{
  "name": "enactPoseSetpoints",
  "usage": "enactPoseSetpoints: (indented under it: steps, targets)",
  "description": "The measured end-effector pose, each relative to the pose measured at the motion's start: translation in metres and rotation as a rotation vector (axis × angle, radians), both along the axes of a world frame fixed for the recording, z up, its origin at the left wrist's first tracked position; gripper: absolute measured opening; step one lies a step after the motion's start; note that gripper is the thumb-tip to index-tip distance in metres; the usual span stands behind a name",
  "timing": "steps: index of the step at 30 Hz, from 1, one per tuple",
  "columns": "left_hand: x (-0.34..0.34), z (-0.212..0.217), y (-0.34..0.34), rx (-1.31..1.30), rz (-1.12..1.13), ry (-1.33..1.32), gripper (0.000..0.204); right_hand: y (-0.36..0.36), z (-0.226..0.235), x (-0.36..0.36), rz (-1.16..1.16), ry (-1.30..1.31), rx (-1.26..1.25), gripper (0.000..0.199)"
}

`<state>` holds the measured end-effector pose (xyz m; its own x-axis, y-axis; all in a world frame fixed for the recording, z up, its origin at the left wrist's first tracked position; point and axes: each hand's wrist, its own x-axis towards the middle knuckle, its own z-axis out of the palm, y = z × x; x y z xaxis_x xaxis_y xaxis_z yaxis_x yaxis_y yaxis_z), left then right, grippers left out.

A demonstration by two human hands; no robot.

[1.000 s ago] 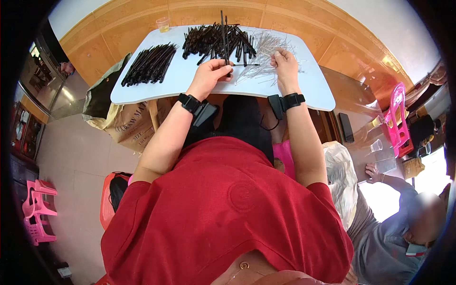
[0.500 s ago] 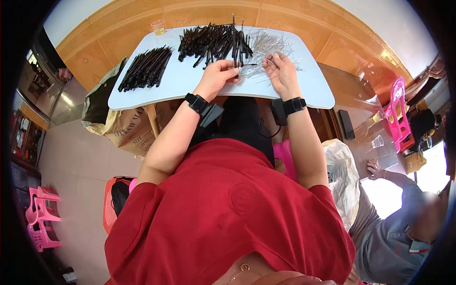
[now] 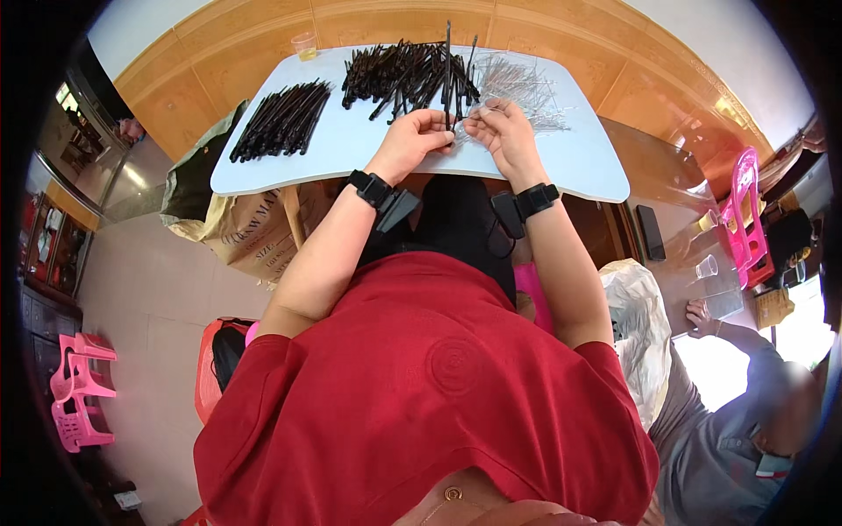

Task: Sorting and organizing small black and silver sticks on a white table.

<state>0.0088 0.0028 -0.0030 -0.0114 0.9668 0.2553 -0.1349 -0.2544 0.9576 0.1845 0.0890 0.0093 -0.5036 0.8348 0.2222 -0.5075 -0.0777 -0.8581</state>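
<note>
Left hand (image 3: 419, 138) and right hand (image 3: 500, 131) meet, fingers pinched on a thin black stick (image 3: 447, 66) above the white table (image 3: 368, 145); a clear cup (image 3: 304, 46) holds yellowish liquid.

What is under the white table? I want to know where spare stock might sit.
Under the white table: a brown paper sack and a dark bag at its left end, a wooden leg. The person's arms and body cover the rest.

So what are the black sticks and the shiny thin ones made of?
The black sticks look like matte plastic: dull, evenly dark, no glint. The thin ones look like metal wire, since they are silvery and catch the light. The table seems smooth, glossy pale plastic or laminate.
</note>
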Motion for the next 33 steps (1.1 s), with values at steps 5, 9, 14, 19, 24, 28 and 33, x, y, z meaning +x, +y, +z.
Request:
enactPoseSetpoints:
  steps: [5, 9, 14, 19, 24, 28, 33]
  targets:
    - [-0.004, -0.001, 0.001, 0.001, -0.017, -0.040, 0.026, -0.006, 0.002, -0.005, -0.058, 0.023, -0.021, 0.015]
    - [-0.004, 0.000, -0.001, 0.010, -0.052, -0.096, 0.028, -0.004, -0.004, -0.006, 0.014, 0.096, -0.085, 0.013]
    - [-0.004, 0.002, -0.002, 0.024, -0.083, -0.109, 0.030, -0.001, -0.010, -0.007, 0.132, 0.150, -0.140, 0.009]
    - [-0.004, 0.003, -0.004, 0.011, -0.116, -0.145, 0.031, -0.002, -0.011, -0.007, 0.180, 0.132, -0.155, 0.008]
    - [-0.006, 0.004, -0.005, 0.001, -0.148, -0.198, 0.031, -0.004, -0.009, -0.007, 0.176, 0.112, -0.158, 0.008]
    - [-0.007, 0.006, -0.003, 0.004, -0.121, -0.203, 0.029, -0.003, -0.009, -0.009, 0.201, 0.127, -0.145, 0.008]
    - [-0.006, 0.003, -0.005, 0.003, -0.126, -0.209, 0.028, -0.002, -0.011, -0.007, 0.203, 0.121, -0.157, 0.009]
